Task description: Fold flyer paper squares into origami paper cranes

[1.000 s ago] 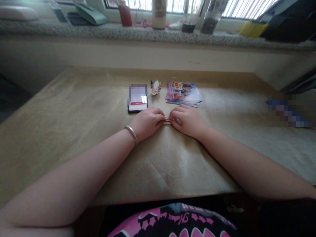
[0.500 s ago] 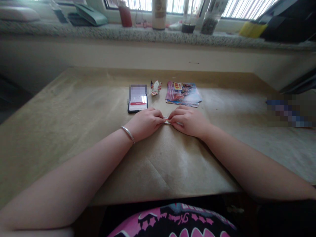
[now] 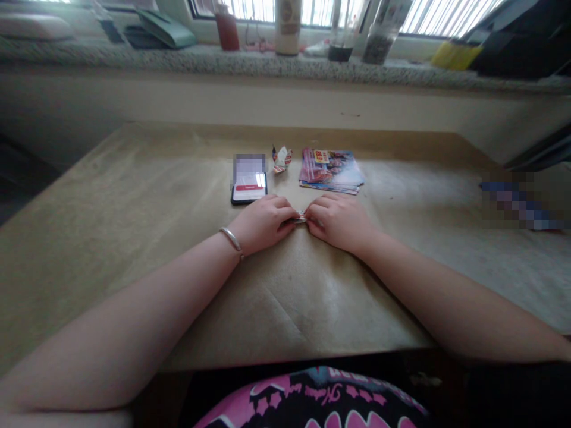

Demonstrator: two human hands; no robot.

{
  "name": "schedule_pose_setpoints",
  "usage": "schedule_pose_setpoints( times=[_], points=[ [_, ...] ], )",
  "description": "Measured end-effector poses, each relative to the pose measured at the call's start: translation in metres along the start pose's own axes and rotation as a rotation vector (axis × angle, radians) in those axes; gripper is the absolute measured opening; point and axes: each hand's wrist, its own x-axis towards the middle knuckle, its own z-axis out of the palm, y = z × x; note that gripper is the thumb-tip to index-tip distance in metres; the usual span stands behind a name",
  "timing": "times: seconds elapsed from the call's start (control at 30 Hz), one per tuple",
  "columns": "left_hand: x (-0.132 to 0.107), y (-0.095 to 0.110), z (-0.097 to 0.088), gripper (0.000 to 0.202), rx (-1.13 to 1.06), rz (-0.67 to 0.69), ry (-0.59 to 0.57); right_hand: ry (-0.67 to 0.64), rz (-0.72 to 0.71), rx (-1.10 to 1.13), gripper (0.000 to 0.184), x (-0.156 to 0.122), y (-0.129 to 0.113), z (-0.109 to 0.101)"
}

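Note:
Between my fingertips is a small piece of folded paper (image 3: 300, 219), mostly covered by the fingers. My left hand (image 3: 266, 221), with a silver bangle on its wrist, is closed on the paper's left end. Its right end is pinched by my right hand (image 3: 339, 219). Both hands rest low on the table. Just beyond my left hand lies a phone (image 3: 250, 188) with a lit, partly blurred screen. A folded paper shape (image 3: 282, 159) with striped points stands to the phone's right. Past my right hand is a stack of colourful printed leaflets (image 3: 332, 169).
A tan cover lies over the table (image 3: 178, 178). On the granite windowsill (image 3: 250, 62) behind it stand several bottles, a green pouch (image 3: 167, 28) and a yellow item (image 3: 455, 54). A blurred-out blue object (image 3: 521, 205) lies at the table's right side.
My right hand's fingers have shifted slightly and curled closer around the paper's end. Less of the paper shows between the hands. The phone, paper shape and leaflets stay in place.

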Motion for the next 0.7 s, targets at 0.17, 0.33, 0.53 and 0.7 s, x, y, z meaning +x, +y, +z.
schedule_pose_setpoints(
  times=[0.17,0.33,0.53,0.7],
  points=[
    [-0.001,-0.002,0.000,0.020,-0.035,-0.051,0.006,0.072,0.120,0.168,0.015,0.001,0.004,0.008],
    [-0.001,-0.002,0.001,0.016,-0.154,-0.151,0.119,0.108,0.166,0.323,0.012,0.000,0.011,0.013],
    [0.000,0.002,0.001,0.013,-0.223,-0.180,0.211,0.123,0.049,0.257,0.015,-0.001,0.003,0.004],
    [0.001,0.007,-0.003,0.013,-0.266,-0.156,0.242,0.136,0.045,0.247,0.026,-0.001,-0.001,0.005]
  ],
)
